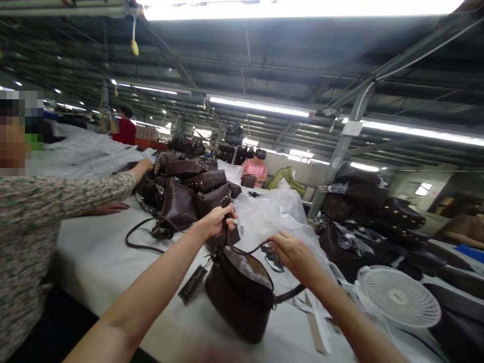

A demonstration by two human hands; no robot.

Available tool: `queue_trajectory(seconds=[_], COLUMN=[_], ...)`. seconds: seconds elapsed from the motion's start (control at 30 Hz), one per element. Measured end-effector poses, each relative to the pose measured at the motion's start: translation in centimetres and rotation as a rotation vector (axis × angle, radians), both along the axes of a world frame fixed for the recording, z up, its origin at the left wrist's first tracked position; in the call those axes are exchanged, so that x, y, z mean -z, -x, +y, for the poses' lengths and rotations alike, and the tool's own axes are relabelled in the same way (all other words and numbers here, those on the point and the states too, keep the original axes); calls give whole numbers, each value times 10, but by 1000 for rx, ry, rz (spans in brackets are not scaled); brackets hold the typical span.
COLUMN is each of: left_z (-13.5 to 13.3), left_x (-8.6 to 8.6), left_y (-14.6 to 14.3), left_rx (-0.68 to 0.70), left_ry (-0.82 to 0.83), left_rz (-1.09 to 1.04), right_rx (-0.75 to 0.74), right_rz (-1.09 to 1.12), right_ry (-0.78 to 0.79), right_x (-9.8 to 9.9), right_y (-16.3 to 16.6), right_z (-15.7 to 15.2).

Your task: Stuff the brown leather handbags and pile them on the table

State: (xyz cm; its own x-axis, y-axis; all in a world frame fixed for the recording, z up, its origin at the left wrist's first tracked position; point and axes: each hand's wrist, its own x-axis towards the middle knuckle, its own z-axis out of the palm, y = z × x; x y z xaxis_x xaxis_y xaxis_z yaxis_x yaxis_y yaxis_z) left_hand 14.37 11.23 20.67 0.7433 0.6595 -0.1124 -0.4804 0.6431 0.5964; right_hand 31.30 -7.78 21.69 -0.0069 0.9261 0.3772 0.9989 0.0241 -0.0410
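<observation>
A dark brown handbag [240, 295] rests on the pale tabletop, its top opening facing up with clear plastic showing inside. My left hand [219, 220] is closed around the bag's strap above the opening. On the other side, my right hand [289, 249] pinches a thin stretch of the same brown strap [247, 250], which runs between both hands. A dark hang tag [192, 284] dangles at the bag's left side and lies against the table.
Brown bags [181, 196] are heaped beyond my left hand, where a co-worker's floral sleeve [94, 194] reaches in. White plastic bags [260, 217] lie behind the handbag. A white fan [399, 297] stands at the right, near more stacked bags [378, 217] and a metal post [340, 156].
</observation>
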Motion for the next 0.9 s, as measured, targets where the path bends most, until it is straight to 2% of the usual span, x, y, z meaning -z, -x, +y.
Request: queue_trajectory(seconds=[0.1,0.2,0.4,0.47,0.53,0.63,0.77,0.9], left_z=[-21,-34,-38,-35,-30,-23,-25,-37], left_x=[0,0,3,5,7,8,10,16], left_y=[-17,-26,-21,-18,-16,-14,-18,-28], left_rx=[170,287,324,286,193,91,76,77], left_ry=[-267,-562,-733,-788,-737,-575,-439,-373], left_rz=[122,219,313,348,318,218,93,76], right_rx=[88,119,114,93,85,62,101,138], right_rz=[-146,-207,-180,-160,-142,-105,-48,-77], right_ry=[28,64,16,37,56,50,49,60], right_x=[-26,-40,-37,-33,-27,-17,-7,-6], right_y=[19,32,26,18,8,-1,6,20], right_z=[14,28,43,42,39,34,32,36])
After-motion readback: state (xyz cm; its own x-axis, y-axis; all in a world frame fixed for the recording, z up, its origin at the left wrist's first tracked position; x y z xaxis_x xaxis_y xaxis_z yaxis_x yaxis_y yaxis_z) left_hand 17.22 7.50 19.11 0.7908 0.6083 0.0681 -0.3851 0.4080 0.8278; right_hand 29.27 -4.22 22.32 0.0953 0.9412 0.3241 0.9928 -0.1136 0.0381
